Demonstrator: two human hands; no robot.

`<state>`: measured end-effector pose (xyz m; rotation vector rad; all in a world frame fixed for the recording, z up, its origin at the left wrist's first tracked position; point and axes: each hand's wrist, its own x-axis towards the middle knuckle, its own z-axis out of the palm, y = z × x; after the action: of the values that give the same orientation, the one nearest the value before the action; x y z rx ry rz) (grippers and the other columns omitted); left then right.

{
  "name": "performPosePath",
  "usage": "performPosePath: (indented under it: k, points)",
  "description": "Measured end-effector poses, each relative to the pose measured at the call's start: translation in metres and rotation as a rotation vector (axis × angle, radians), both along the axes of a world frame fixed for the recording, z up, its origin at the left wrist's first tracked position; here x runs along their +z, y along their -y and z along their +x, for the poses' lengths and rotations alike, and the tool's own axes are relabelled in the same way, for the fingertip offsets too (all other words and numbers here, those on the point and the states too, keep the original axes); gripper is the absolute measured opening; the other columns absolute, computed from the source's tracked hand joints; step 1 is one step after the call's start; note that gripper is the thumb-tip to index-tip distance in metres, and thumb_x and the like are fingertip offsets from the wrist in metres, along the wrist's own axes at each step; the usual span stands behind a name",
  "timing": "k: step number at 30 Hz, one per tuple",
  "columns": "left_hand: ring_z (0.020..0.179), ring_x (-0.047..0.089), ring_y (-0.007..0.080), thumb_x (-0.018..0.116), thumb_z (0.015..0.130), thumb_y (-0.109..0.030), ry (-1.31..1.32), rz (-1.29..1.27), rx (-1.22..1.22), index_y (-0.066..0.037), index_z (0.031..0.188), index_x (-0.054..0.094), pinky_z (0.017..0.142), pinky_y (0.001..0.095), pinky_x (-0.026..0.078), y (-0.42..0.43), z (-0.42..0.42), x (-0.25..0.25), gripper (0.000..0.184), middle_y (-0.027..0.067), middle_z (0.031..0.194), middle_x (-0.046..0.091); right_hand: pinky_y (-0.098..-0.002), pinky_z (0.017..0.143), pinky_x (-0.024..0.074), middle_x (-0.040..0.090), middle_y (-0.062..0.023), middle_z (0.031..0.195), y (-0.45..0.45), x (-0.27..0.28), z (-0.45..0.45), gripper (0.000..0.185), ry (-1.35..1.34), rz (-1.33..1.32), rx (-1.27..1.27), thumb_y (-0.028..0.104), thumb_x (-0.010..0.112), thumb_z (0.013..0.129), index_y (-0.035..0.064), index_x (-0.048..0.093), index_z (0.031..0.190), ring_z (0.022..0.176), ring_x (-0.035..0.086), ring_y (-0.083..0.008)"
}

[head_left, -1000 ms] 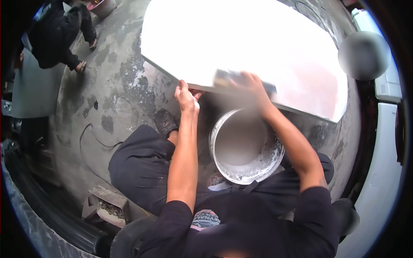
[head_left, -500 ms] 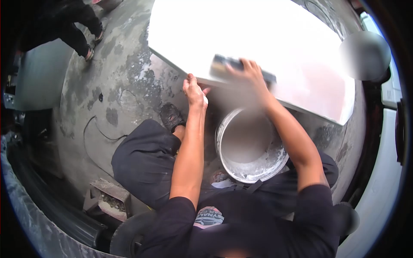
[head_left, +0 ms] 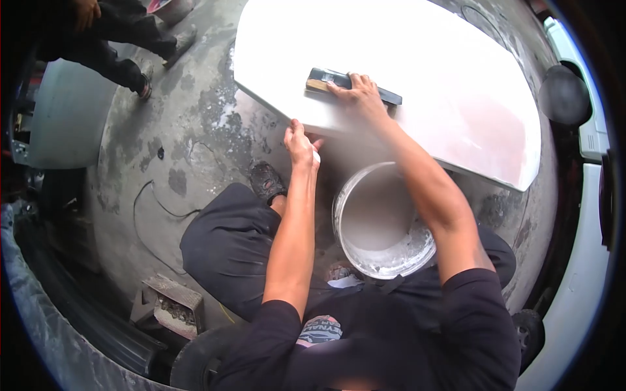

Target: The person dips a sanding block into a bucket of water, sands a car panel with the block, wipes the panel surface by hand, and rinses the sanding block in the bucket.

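Note:
A large white panel [head_left: 391,39] lies in front of me, with pinkish patches toward its right end. My right hand [head_left: 362,98] is closed over a long black sanding block [head_left: 385,96] with a tan, wood-like part at its left end. The block rests on the panel near its front edge. At the panel's near left edge, my left hand [head_left: 301,146] grips the rim with its fingertips; part of that grip is hidden. Something small and white shows by the heel of this hand. Below my right forearm stands a round bucket [head_left: 385,264] with whitish residue on its wall.
A person in dark trousers [head_left: 120,65] stands at the upper left, near a grey panel [head_left: 68,114]. A thin cable [head_left: 137,215] and a hollow concrete block [head_left: 173,306] lie on the stained floor to my left. Pale car bodywork [head_left: 567,260] runs along the right.
My right hand and the sanding block have moved slightly left and up across the panel. My left hand stays at the edge. The other person's legs and feet have shifted.

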<state>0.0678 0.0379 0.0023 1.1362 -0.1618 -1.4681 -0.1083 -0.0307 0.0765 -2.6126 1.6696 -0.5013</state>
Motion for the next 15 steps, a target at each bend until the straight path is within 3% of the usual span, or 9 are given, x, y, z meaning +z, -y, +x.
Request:
performPosePath:
  k: [4,8,11,15]
  points:
    - [0.111,0.062,0.0301,0.047,0.112,-0.044,-0.01,-0.032,0.023,-0.007,0.133,0.049,0.085,0.0581,0.055,-0.003,-0.005,0.0,0.042,0.0141,0.129,0.056,-0.0504,0.101,0.0455,0.059,-0.0226,0.127,-0.061,0.0,-0.042,0.06,-0.019,-0.103,0.179,0.009,0.067,0.085,0.0281,0.067,0.142,0.121,0.054,-0.0399]
    - [0.11,0.062,0.0297,0.047,0.113,-0.044,0.075,0.006,0.065,-0.007,0.131,0.05,0.084,0.0558,0.057,0.001,-0.01,-0.003,0.041,0.0138,0.127,0.058,-0.0509,0.101,0.0449,0.059,-0.0235,0.128,-0.028,0.003,-0.012,0.059,-0.031,-0.037,0.067,0.01,0.067,0.085,0.0265,0.067,0.142,0.121,0.054,-0.0403]
    - [0.116,0.059,0.03,0.047,0.112,-0.044,-0.003,0.017,0.017,-0.006,0.132,0.049,0.084,0.0565,0.056,-0.003,-0.002,0.0,0.043,0.0148,0.133,0.056,-0.0507,0.101,0.0448,0.058,-0.0232,0.128,-0.01,-0.002,0.008,0.057,-0.011,0.048,-0.019,0.01,0.066,0.087,0.0267,0.068,0.141,0.12,0.055,-0.0396]
    - [0.117,0.058,0.0306,0.047,0.112,-0.044,-0.042,-0.013,0.04,-0.007,0.135,0.049,0.086,0.0582,0.055,-0.001,-0.01,-0.008,0.044,0.0147,0.138,0.054,-0.0501,0.101,0.0447,0.057,-0.023,0.131,-0.074,0.002,-0.04,0.06,-0.042,-0.08,0.136,0.007,0.066,0.084,0.0275,0.068,0.14,0.12,0.055,-0.0404]
